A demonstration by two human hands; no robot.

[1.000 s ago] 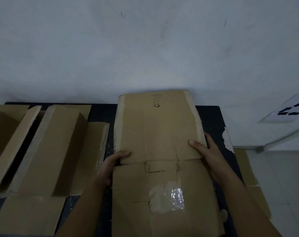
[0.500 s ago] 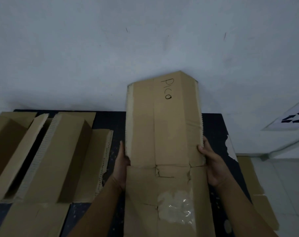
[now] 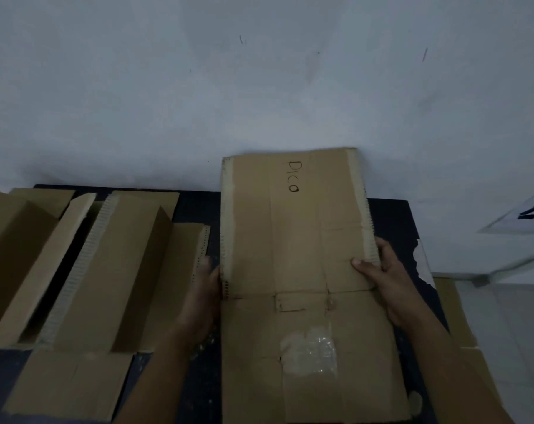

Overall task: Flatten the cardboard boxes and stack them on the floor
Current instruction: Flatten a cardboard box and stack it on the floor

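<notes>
Step in hand: I judge I am lifting the flattened cardboard box (image 3: 299,270) marked "pico" off the counter (image 3: 198,206) to carry it to the floor (image 3: 519,316).
Where the box is: it lies lengthwise over the right part of the dark counter, its far end tipped up against the white wall (image 3: 259,87), its near end with the tape patch (image 3: 310,351) towards me.
Left hand (image 3: 206,286): it sits at the box's left edge near the fold line; whether the fingers curl under the edge I cannot tell, since the card hides them.
Right hand (image 3: 385,280): gripping the right edge, thumb on top of the panel, fingers wrapped behind it.
Still to flatten: two open boxes (image 3: 76,264) stand on the counter to the left, well apart from my hands.
Stack place: flat cardboard sheets (image 3: 455,316) lie on the floor just right of the counter.
How I would do it well: hold both long edges level, keep the middle fold from buckling, swing right clear of the counter corner, and lay it square on the sheets.
</notes>
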